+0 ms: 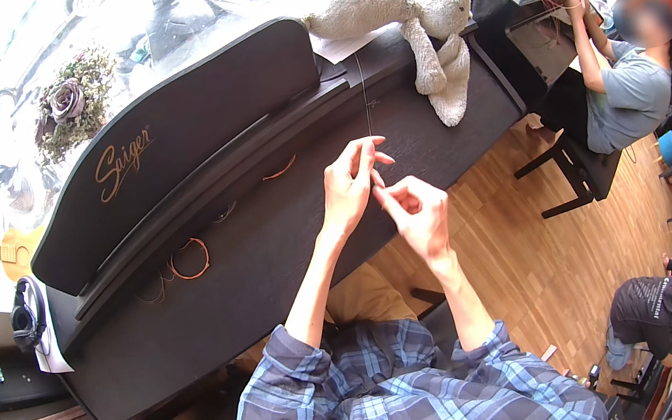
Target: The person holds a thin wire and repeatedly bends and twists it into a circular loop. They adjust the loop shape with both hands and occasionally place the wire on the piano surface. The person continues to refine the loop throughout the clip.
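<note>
string (pixel 367 108) over black surface (pixel 236 300), wood floor (pixel 517 243)

Over a piano (pixel 272 251), the left hand (pixel 347 186) and right hand (pixel 420 216) meet between a coil (pixel 206 252) on the left and a plush toy (pixel 423 25) beyond, rightward, with headphones (pixel 25 319) at the piano's left end.

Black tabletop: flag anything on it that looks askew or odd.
The pale plush toy sprawls at the far right of the black tabletop, its floppy ends hanging forward, seemingly out of place there. An orange coil lies loose toward the left.
</note>
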`<act>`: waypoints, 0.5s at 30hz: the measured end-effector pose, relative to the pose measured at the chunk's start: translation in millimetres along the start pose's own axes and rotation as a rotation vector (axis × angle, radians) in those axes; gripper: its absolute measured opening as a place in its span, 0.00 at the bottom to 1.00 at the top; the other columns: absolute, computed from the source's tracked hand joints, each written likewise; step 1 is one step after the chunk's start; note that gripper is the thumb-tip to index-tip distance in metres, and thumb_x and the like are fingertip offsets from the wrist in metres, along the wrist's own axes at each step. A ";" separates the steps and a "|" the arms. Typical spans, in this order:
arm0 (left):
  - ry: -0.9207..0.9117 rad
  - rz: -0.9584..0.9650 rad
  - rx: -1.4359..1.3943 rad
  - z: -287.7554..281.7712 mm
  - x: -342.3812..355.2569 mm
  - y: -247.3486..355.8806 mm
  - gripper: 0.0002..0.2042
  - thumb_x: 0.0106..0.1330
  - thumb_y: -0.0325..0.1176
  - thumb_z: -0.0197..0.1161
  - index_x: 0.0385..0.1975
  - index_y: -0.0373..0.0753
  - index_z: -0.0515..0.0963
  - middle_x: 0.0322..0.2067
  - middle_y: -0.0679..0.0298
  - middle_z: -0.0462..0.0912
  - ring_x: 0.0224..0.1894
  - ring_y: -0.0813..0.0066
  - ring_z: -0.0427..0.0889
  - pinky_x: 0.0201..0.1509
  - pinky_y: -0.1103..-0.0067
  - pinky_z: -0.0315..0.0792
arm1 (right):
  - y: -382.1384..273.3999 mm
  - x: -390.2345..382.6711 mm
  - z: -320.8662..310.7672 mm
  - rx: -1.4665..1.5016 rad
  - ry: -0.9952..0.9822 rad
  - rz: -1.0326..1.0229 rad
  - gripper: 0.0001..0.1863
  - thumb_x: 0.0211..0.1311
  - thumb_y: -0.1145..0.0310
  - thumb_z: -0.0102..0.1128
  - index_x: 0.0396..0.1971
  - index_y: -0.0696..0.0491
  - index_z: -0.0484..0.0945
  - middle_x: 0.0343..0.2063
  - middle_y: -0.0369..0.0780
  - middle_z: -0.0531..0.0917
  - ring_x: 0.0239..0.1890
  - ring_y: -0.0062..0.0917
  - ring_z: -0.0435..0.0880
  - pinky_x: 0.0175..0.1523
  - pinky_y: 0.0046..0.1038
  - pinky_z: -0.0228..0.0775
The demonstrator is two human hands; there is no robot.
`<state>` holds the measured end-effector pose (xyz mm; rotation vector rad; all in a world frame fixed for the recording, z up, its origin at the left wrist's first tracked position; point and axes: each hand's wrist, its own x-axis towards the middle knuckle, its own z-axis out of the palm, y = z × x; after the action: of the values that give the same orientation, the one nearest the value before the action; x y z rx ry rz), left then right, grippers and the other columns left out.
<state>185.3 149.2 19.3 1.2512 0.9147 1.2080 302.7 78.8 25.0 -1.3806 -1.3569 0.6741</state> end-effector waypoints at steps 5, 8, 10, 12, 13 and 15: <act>-0.064 -0.158 -0.204 -3.8 -1.5 0.0 0.15 0.76 0.41 0.52 0.39 0.34 0.79 0.20 0.64 0.82 0.14 0.86 0.72 0.17 0.87 0.64 | -7.1 -33.7 -6.4 0.117 -0.163 0.172 0.06 0.63 0.73 0.66 0.28 0.58 0.81 0.18 0.33 0.82 0.14 0.07 0.72 0.18 0.14 0.61; -0.075 -0.193 -0.193 -3.7 -17.6 -1.6 0.15 0.76 0.40 0.51 0.35 0.34 0.78 0.13 0.67 0.76 0.10 0.87 0.68 0.14 0.86 0.61 | -9.7 -38.2 -16.6 0.220 -0.293 0.300 0.05 0.65 0.73 0.63 0.34 0.59 0.79 0.21 0.36 0.83 0.13 0.08 0.73 0.17 0.14 0.60; -0.070 -0.180 -0.118 -4.9 -29.0 -1.8 0.15 0.76 0.40 0.51 0.36 0.35 0.78 0.12 0.68 0.74 0.10 0.87 0.67 0.14 0.86 0.60 | -8.3 -26.0 -21.0 0.308 -0.168 0.241 0.11 0.70 0.67 0.58 0.43 0.60 0.77 0.29 0.38 0.84 0.13 0.09 0.73 0.16 0.15 0.63; -0.050 -0.159 -0.067 -6.5 -37.3 -0.7 0.14 0.76 0.39 0.51 0.36 0.35 0.79 0.12 0.69 0.73 0.10 0.87 0.66 0.14 0.85 0.59 | -4.6 -0.3 -22.1 0.358 -0.120 0.208 0.19 0.74 0.59 0.51 0.50 0.60 0.75 0.37 0.42 0.84 0.11 0.09 0.71 0.15 0.14 0.61; -0.039 -0.157 -0.033 -7.0 -42.1 0.5 0.14 0.76 0.38 0.51 0.36 0.35 0.79 0.12 0.69 0.73 0.10 0.87 0.66 0.14 0.85 0.59 | -2.8 14.9 -21.5 0.382 -0.117 0.234 0.23 0.75 0.54 0.47 0.53 0.60 0.73 0.41 0.44 0.83 0.11 0.10 0.71 0.15 0.14 0.61; -0.054 -0.157 0.012 -8.0 -51.4 4.0 0.13 0.76 0.37 0.51 0.36 0.36 0.79 0.12 0.69 0.73 0.10 0.88 0.65 0.14 0.85 0.58 | 0.0 47.2 -8.6 0.361 -0.149 0.196 0.29 0.76 0.49 0.42 0.58 0.60 0.70 0.43 0.44 0.83 0.14 0.09 0.68 0.17 0.14 0.59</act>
<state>167.8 100.1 16.4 1.1930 0.9629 1.0419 320.1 120.9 40.0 -1.1959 -1.1515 1.1137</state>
